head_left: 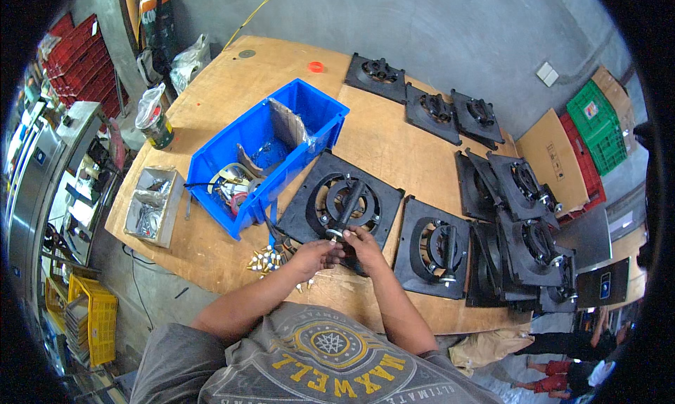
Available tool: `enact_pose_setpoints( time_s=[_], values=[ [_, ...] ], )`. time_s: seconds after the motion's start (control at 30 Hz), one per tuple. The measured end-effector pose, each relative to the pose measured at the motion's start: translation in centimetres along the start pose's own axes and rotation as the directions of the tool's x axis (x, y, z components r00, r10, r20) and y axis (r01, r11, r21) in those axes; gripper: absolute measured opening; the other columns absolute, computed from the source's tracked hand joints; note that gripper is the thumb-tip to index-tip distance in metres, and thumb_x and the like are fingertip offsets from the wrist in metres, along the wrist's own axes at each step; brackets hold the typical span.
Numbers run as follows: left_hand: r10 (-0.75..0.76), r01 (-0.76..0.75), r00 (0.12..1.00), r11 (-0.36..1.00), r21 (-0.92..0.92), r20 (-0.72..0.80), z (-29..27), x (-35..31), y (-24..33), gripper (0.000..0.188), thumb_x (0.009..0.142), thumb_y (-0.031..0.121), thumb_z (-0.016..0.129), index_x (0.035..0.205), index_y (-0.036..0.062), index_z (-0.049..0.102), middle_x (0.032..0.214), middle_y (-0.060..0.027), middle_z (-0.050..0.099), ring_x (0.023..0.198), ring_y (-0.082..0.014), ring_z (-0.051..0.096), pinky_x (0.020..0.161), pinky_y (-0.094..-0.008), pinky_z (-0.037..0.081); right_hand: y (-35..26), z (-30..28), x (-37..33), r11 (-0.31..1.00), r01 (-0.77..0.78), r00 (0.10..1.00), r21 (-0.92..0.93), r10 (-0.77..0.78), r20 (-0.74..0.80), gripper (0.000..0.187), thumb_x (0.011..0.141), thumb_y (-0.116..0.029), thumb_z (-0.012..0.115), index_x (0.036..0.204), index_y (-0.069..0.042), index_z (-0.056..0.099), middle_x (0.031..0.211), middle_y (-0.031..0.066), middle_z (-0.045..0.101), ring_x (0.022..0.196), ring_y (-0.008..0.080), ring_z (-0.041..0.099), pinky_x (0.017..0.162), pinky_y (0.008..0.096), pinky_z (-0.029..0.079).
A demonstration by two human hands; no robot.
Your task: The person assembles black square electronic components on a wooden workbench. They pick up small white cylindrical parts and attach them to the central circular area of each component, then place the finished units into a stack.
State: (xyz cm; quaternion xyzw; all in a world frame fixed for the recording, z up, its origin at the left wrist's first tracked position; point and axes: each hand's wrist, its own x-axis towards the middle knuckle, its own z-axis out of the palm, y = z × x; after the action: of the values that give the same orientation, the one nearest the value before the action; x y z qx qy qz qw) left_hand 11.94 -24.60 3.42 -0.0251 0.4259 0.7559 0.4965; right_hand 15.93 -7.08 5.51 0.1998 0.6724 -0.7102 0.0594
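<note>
A black square burner plate [299, 206] with a round ring and a slanting black tube [354, 202] lies in front of me. At the tube's near end is a small silver disc [334, 233]. My right hand [363, 249] is closed, its fingertips pinching at the disc's edge. My left hand [316, 257] is closed just below the disc; its fingertips pinch something too small to make out. Beside my left wrist lies a pile of small brass-coloured fittings [264, 260]. A similar burner plate [403, 265] lies to the right of my hands.
A blue bin [204, 168] with cardboard dividers, tape and small parts stands left of the plate. Further left are a box of metal parts [169, 223] and a can [156, 131]. More burner plates [517, 253] are stacked at right, others [376, 81] lie at the back.
</note>
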Motion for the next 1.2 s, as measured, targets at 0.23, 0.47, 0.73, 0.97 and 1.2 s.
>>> enact_pose_setpoints(
  time_s=[0.23,0.47,0.73,0.97,1.2],
  values=[
    [-0.199,0.226,0.965,0.961,-0.160,0.169,-0.8,-0.2,1.3,0.034,0.096,0.034,0.050,0.115,0.0073,0.060,0.103,-0.0054,0.068,0.086,-0.0146,0.063,0.078,-0.0310,0.049,-0.7,-0.9,0.4,0.988,-0.030,0.998,0.151,0.023,0.053,0.028,0.090,-0.028,0.064,0.103,-0.003,0.063,0.094,0.0027,0.064,0.088,0.0126,0.057,0.080,0.0281,0.045],
    [0.016,-0.011,0.999,0.996,0.090,-0.048,-1.4,0.8,0.0,0.030,0.095,0.031,0.057,0.112,0.0071,0.063,0.092,-0.0022,0.067,0.079,-0.0113,0.061,0.071,-0.0277,0.048,-0.8,-0.9,0.9,0.981,-0.097,0.993,0.170,0.085,0.077,0.028,0.092,-0.030,0.062,0.105,-0.005,0.062,0.092,0.0029,0.063,0.083,0.0139,0.058,0.077,0.0275,0.046],
    [-0.234,0.240,0.967,0.970,-0.049,0.104,0.0,-0.7,2.7,0.033,0.096,0.034,0.052,0.110,0.0068,0.064,0.090,-0.0012,0.067,0.074,-0.0109,0.060,0.069,-0.0263,0.047,1.3,-1.7,2.2,0.989,-0.042,0.999,0.139,0.040,0.020,0.027,0.092,-0.029,0.063,0.108,-0.007,0.059,0.089,0.0032,0.061,0.077,0.0156,0.061,0.067,0.0313,0.050],
    [0.032,0.011,0.994,0.925,0.380,-0.107,-0.9,0.8,1.0,0.030,0.097,0.034,0.050,0.100,0.0082,0.065,0.092,-0.0030,0.067,0.073,-0.0120,0.058,0.066,-0.0282,0.047,0.7,-1.0,1.8,0.980,-0.078,0.997,0.181,0.072,0.037,0.029,0.092,-0.030,0.063,0.108,-0.006,0.059,0.087,0.0030,0.061,0.077,0.0155,0.062,0.065,0.0301,0.051],
    [-0.272,0.274,0.955,0.962,-0.002,0.120,-0.9,0.1,2.7,0.029,0.095,0.035,0.054,0.104,0.0088,0.063,0.090,0.0000,0.067,0.076,-0.0106,0.060,0.065,-0.0280,0.047,4.0,-2.0,3.5,0.997,0.027,0.997,0.077,-0.022,-0.070,0.027,0.093,-0.030,0.062,0.101,-0.004,0.060,0.088,0.0034,0.062,0.074,0.0146,0.060,0.064,0.0289,0.049]
  ],
)
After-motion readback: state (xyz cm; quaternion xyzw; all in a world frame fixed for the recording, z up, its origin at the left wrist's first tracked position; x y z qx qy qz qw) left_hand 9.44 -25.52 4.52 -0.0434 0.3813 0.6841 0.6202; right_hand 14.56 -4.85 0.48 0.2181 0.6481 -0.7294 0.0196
